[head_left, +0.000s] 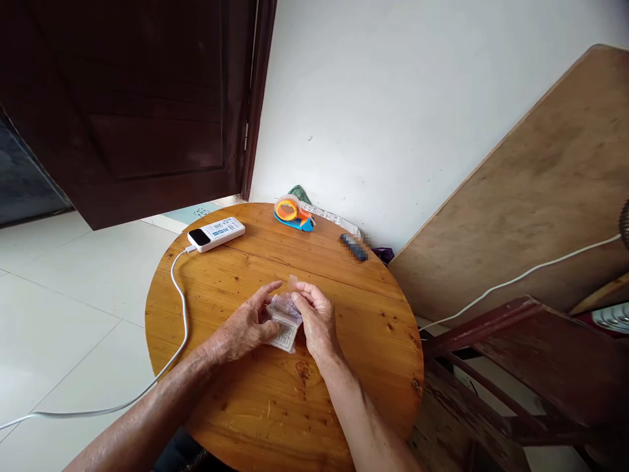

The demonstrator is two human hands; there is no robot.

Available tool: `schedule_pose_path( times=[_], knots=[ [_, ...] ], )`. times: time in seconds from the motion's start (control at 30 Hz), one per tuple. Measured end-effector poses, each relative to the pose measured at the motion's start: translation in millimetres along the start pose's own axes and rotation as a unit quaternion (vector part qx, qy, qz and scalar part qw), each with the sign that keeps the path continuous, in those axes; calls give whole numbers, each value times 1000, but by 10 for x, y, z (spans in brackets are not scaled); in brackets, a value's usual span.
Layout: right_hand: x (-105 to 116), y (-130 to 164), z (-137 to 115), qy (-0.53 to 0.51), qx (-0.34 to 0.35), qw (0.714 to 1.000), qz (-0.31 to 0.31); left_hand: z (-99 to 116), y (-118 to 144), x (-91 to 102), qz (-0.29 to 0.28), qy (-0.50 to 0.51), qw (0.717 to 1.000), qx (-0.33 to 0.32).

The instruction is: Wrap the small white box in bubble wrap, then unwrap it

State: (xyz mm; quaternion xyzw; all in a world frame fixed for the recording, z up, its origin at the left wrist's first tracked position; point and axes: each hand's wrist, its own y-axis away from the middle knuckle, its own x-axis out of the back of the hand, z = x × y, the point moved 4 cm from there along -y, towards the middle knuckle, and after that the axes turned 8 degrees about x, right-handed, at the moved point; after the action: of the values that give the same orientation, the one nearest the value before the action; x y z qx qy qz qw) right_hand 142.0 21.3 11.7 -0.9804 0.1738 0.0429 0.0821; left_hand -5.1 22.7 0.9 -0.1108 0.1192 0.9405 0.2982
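Both my hands meet at the middle of a round wooden table (236, 393). Between them is a small pack wrapped in clear plastic (284, 324), about the size of a deck of cards, with printed paper showing inside. My left hand (246, 324) grips its left side, thumb and forefinger stretched along the top. My right hand (317, 314) pinches the crumpled wrapper at the pack's upper right corner. The lower part of the pack rests on or just above the tabletop.
A white power bank (216, 233) with a white cable (179, 295) lies at the table's far left. An orange and blue tape dispenser (293, 213) and a small dark blurred object (354, 247) sit at the far edge. A leaning wooden board (531, 190) and dark wooden furniture (496, 367) stand to the right.
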Motion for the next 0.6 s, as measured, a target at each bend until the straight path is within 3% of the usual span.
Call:
schedule_pose_path(
  times=[0.27, 0.43, 0.6],
  knots=[
    [50, 79, -57, 18, 13, 999, -27, 8, -17, 15, 10, 24, 1000, 13],
    [62, 109, -115, 17, 1, 998, -63, 32, -2, -2, 32, -28, 999, 4],
    [43, 83, -111, 20, 8, 999, -48, 48, 14, -17, 39, -56, 998, -5]
  ],
)
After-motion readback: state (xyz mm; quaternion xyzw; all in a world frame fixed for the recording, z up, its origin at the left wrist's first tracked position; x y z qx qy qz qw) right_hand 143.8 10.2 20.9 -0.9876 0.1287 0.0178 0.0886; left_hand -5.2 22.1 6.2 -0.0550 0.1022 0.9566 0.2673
